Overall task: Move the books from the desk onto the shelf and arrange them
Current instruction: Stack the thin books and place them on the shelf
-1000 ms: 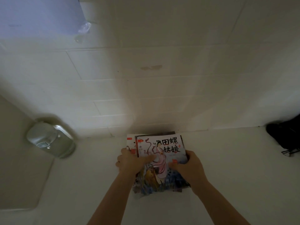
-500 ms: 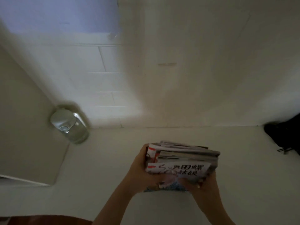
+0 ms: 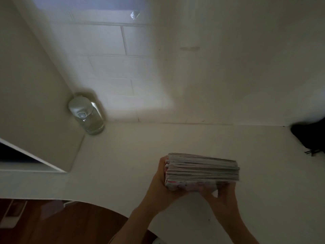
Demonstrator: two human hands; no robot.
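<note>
Both hands hold the books (image 3: 202, 170) above the near right bench (image 3: 123, 155): left hand (image 3: 162, 184) grips one end, right hand (image 3: 219, 194) underneath. Thin, slick covers could slide; squeeze both ends.

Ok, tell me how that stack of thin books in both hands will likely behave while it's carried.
The stack of books is many thin loose volumes, so the top ones could slide off if tilted. The left hand grips one end and the right hand supports the underside, which suggests it is fairly heavy. Thin covers probably flex singly, yet stacked they look stiff.
</note>
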